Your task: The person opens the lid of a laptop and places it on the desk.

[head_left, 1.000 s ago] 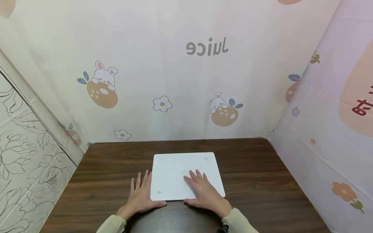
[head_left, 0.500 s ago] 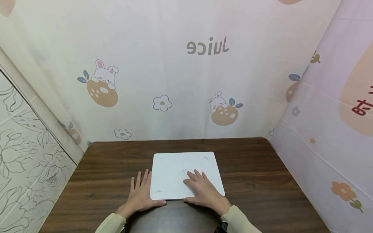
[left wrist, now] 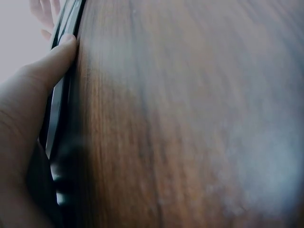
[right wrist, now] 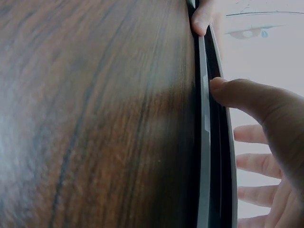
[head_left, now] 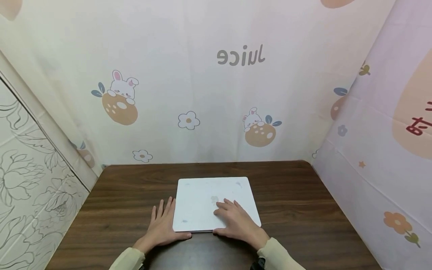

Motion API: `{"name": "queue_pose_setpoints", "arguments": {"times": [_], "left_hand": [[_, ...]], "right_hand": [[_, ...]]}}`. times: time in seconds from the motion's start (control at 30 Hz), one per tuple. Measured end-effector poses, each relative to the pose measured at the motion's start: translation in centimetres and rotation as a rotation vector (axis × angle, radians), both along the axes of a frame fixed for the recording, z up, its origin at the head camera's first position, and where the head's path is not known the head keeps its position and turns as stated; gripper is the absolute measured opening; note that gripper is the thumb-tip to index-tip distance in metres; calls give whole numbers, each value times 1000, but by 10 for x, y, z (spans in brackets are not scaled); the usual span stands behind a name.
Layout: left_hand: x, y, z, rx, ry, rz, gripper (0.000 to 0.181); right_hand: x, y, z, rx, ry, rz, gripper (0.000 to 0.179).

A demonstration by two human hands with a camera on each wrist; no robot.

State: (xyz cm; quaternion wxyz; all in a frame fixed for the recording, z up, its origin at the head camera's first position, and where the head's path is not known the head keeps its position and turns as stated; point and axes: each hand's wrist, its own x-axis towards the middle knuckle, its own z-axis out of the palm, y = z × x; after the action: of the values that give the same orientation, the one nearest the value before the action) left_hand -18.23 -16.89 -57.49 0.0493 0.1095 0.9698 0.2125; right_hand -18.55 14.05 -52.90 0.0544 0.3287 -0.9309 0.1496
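A closed laptop (head_left: 197,191) with a white, faintly smudged lid lies flat on the wooden table. Along its left edge rests my left hand (head_left: 161,226), fingers spread on the tabletop and thumb at the front edge. My right hand (head_left: 236,223) lies over the lid's right half, its fingertips on the top and its thumb at the front edge. In the right wrist view, the right thumb (right wrist: 244,95) touches the upper edge, above a dark gap and the notched metal front of the base (right wrist: 204,142). The left thumb (left wrist: 59,59) presses the same front edge in the left wrist view.
The dark brown table (head_left: 297,210) has rounded back corners. Behind it hangs a pale curtain (head_left: 209,90) printed with bunnies and flowers. More printed cloth (head_left: 364,187) borders the right side, and a line-drawn floral panel (head_left: 30,180) the left.
My right hand's fingers have drawn back slightly towards the front edge and bent a little, uncovering more of the lid's centre mark. The left hand and the laptop stay in place.
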Motion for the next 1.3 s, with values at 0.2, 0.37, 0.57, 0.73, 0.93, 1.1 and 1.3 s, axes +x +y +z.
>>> {"name": "queue_pose_setpoints", "arguments": {"times": [0.2, 0.37, 0.57, 0.73, 0.93, 1.1, 1.3], "left_hand": [[3, -1, 3, 13, 0, -8, 143], [3, -2, 4, 17, -1, -13, 140], [4, -5, 4, -13, 11, -34, 138], [5, -5, 3, 5, 51, -34, 136], [4, -4, 0, 54, 87, -25, 136], [5, -4, -4, 85, 76, -24, 135], [3, -4, -3, 89, 66, -19, 133]], "right_hand": [[2, 1, 1, 0, 35, -7, 48], [2, 1, 2, 3, 58, -1, 48], [0, 2, 4, 9, 91, 7, 47], [-1, 2, 5, 7, 96, 17, 47], [-1, 3, 7, -1, 104, 29, 46], [-1, 4, 5, -14, 129, 55, 40], [-5, 5, 3, -73, 232, 152, 30]]}}
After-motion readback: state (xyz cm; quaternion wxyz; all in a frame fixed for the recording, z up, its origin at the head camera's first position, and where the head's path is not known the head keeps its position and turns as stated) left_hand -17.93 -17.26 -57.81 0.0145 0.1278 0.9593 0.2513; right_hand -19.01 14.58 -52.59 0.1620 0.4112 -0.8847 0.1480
